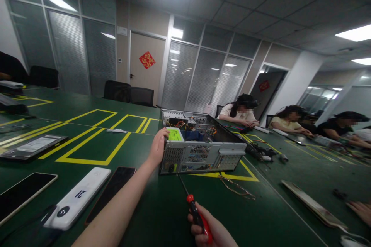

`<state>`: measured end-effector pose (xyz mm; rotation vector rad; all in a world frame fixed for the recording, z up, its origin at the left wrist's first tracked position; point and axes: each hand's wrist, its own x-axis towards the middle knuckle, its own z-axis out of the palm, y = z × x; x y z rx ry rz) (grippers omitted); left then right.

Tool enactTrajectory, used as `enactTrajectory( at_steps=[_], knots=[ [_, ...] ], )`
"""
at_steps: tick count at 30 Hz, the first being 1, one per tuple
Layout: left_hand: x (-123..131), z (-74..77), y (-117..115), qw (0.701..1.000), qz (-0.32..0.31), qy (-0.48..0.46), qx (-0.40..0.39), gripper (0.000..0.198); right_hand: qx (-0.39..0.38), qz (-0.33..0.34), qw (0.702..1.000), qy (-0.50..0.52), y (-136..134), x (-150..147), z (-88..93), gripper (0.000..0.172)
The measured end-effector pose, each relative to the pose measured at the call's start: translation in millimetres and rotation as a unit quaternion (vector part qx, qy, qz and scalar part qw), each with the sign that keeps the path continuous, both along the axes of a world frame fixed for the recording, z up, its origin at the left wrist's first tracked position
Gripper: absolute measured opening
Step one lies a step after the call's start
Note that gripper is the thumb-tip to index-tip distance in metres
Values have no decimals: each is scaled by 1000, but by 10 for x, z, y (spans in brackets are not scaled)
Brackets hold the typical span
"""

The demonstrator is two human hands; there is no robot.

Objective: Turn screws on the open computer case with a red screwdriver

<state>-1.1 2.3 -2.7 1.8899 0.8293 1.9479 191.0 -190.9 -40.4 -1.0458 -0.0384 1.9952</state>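
Right grip: I have it pressed together round the red handle of the screwdriver, low and close to me. The thin dark shaft runs forward and slightly leftward from it. That long axis points straight at the rear panel of the computer case, which lies directly ahead of this grip on the green counter. The tip ends at the panel's lower edge; I cannot tell whether it touches.

Left grip: it is reached further forward and curled over the case's near left upper corner, beside the green-labelled power supply. This grip is the one in contact with the case. The right grip stands well short of it, joined to it only by the shaft's length.

The case lies on its side with the open face up and cables showing inside. Its long side runs away and rightward from both grips.

Left of the grips, on the counter: a white device and a dark phone. Right of the shaft: a thin wire frame.
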Motion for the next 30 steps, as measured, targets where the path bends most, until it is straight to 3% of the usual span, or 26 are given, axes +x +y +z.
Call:
enactTrajectory(
  at_steps=[3,9,12,22,30],
  knots=[
    [-7,5,-1,1000,0,2,-2,41,-17,-7,1000,-17,-4,-27,20,17],
    [-10,5,-6,1000,-5,5,-5,40,-32,34,998,44,16,-17,25,32],
    [-6,0,-6,1000,-7,2,-6,40,-14,22,998,62,10,37,12,35],
    [-3,17,-16,1000,-7,-1,-4,40,-34,23,997,62,-15,42,62,38],
    [4,11,-8,1000,-1,-5,-1,42,4,48,997,61,-16,94,-1,38]
  ],
)
